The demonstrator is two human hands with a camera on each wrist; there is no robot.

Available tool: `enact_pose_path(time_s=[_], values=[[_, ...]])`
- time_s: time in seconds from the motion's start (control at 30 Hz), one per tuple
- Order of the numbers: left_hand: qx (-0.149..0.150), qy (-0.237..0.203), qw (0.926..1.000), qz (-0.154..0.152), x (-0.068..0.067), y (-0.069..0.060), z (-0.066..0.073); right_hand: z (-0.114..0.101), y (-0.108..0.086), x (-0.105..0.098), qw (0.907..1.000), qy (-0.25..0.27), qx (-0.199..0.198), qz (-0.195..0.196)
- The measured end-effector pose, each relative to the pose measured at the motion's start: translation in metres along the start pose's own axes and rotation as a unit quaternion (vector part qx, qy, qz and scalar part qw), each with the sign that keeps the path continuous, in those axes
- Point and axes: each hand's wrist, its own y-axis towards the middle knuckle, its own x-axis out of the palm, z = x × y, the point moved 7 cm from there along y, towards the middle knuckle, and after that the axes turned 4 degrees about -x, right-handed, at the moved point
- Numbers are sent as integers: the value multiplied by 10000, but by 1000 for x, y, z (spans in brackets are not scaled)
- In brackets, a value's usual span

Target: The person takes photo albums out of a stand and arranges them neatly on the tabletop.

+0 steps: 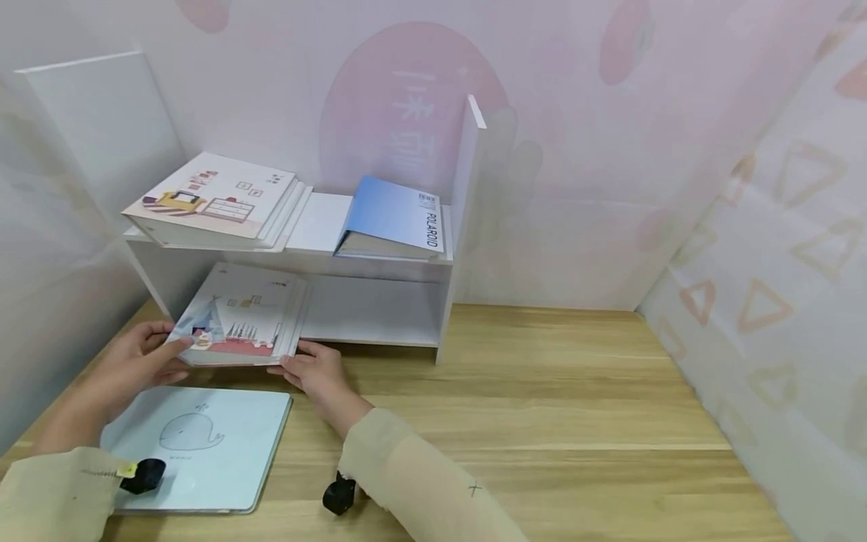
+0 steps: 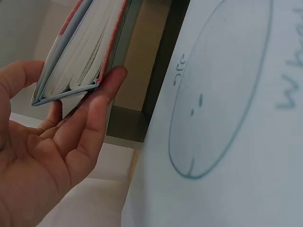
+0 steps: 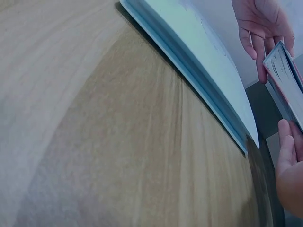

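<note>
A book with a tent picture on its cover (image 1: 237,316) lies at the left of the lower shelf, its near edge toward the person. At its left corner the left hand (image 1: 138,361) pinches it, thumb on the cover and fingers beneath; the left wrist view shows this hand (image 2: 61,137) around the book's corner (image 2: 78,56). The right hand (image 1: 318,373) holds the near right corner from below and the side. In the right wrist view, the right hand (image 3: 291,165) and the left hand (image 3: 265,28) are at opposite ends of the book (image 3: 286,80).
A pale blue book with a whale drawing (image 1: 203,467) lies on the wooden table (image 1: 576,421) below the hands. The white shelf (image 1: 379,301) carries white books (image 1: 203,196) at upper left and a blue book marked POLAROID (image 1: 393,214) at upper right. Walls stand behind and at both sides.
</note>
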Motion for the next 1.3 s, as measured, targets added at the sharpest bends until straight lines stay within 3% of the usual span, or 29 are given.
enact_pose_path(time_s=[0.5,0.97,1.3], values=[[316,-50,9994,97,9,-4,-6,5,-5,-8,9996,278,-9,54],[462,-160,9988,10,18,-7,8,-2,-2,-19,9974,671,-168,220],[578,-178,9980,201,21,-11,24,-16,-1,-30,9963,793,-161,-273]])
